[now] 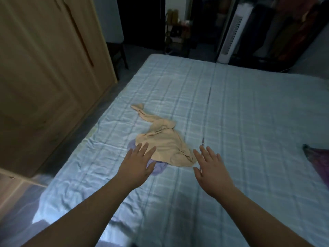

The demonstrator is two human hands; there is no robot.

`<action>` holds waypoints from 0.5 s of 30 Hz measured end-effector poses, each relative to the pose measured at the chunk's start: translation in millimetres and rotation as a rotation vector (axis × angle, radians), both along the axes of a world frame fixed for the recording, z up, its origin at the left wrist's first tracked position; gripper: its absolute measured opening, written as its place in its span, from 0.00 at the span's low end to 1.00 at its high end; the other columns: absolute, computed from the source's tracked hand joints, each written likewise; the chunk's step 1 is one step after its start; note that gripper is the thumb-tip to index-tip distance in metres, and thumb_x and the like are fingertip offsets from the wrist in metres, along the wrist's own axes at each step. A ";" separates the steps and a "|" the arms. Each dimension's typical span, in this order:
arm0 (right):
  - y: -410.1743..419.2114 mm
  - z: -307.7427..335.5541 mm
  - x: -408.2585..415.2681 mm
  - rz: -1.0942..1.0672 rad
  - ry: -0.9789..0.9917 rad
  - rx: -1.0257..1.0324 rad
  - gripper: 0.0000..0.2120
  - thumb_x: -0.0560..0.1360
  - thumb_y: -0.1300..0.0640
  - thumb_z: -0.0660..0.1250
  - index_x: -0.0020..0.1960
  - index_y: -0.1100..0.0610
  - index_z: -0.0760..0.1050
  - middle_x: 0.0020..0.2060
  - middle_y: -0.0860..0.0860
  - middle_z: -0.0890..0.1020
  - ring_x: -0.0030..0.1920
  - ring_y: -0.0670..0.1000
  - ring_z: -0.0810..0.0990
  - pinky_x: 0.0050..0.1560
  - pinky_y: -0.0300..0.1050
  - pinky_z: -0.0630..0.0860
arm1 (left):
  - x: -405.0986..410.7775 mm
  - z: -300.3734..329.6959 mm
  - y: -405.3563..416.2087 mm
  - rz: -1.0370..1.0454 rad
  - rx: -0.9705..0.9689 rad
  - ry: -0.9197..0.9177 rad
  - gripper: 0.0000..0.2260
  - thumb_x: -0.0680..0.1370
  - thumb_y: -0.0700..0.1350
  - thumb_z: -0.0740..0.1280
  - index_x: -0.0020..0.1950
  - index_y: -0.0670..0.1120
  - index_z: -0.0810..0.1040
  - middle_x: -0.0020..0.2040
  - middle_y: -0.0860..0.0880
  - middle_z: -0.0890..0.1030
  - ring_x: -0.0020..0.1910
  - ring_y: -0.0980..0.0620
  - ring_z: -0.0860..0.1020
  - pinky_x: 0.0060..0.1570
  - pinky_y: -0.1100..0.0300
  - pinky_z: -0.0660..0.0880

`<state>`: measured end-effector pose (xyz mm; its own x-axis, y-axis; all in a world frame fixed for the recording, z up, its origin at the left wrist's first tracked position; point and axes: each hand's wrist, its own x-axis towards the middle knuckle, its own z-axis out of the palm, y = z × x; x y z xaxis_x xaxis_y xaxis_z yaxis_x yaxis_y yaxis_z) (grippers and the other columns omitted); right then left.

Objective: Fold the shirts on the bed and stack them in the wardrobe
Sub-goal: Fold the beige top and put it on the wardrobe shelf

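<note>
A crumpled beige shirt [164, 141] lies in the middle of the bed [240, 122], one sleeve trailing toward the far left. Under its near edge a lilac garment [158, 167] peeks out. My left hand [138, 163] reaches out flat with straight, spread fingers over the beige shirt's near left edge and the lilac cloth. My right hand [209, 166] is stretched forward beside the shirt's near right corner, fingers straight, holding nothing. Whether either hand touches the cloth is unclear. The wooden wardrobe [44, 77] stands at the left with its doors closed.
A dark purple cloth [318, 161] lies at the bed's right edge. A narrow floor strip runs between bed and wardrobe. Beyond the bed's far end stand a white tower appliance [231, 34], a dark chair [117, 54] and a shelf of small items.
</note>
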<state>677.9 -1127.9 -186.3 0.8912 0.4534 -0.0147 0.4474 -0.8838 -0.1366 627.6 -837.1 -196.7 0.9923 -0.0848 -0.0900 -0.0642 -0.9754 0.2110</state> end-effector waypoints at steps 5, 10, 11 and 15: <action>-9.6 -57.5 35.6 0.032 0.173 -0.021 0.30 0.79 0.48 0.58 0.79 0.54 0.55 0.78 0.55 0.59 0.78 0.59 0.56 0.75 0.61 0.55 | 27.3 -48.9 -9.7 0.027 -0.039 0.097 0.25 0.80 0.57 0.55 0.75 0.49 0.67 0.73 0.42 0.70 0.72 0.38 0.69 0.63 0.41 0.71; 7.4 -130.7 77.6 -0.025 0.309 -0.040 0.30 0.78 0.48 0.57 0.78 0.54 0.60 0.76 0.55 0.64 0.76 0.61 0.62 0.72 0.62 0.62 | 67.5 -115.3 -2.7 -0.024 -0.090 0.137 0.24 0.79 0.54 0.58 0.73 0.47 0.69 0.71 0.41 0.72 0.70 0.38 0.70 0.62 0.42 0.73; 11.6 -149.5 87.6 -0.040 0.337 -0.031 0.30 0.76 0.47 0.57 0.76 0.55 0.63 0.74 0.56 0.67 0.73 0.62 0.66 0.70 0.62 0.66 | 78.9 -132.4 0.0 -0.041 -0.100 0.141 0.24 0.79 0.54 0.58 0.74 0.46 0.69 0.71 0.40 0.72 0.70 0.37 0.70 0.62 0.42 0.72; 24.5 -227.3 132.3 -0.166 0.439 0.093 0.31 0.75 0.49 0.57 0.76 0.58 0.64 0.74 0.59 0.67 0.73 0.63 0.65 0.72 0.58 0.63 | 129.2 -199.2 5.7 -0.067 -0.149 0.147 0.25 0.77 0.53 0.57 0.72 0.44 0.71 0.70 0.39 0.74 0.69 0.36 0.71 0.65 0.43 0.72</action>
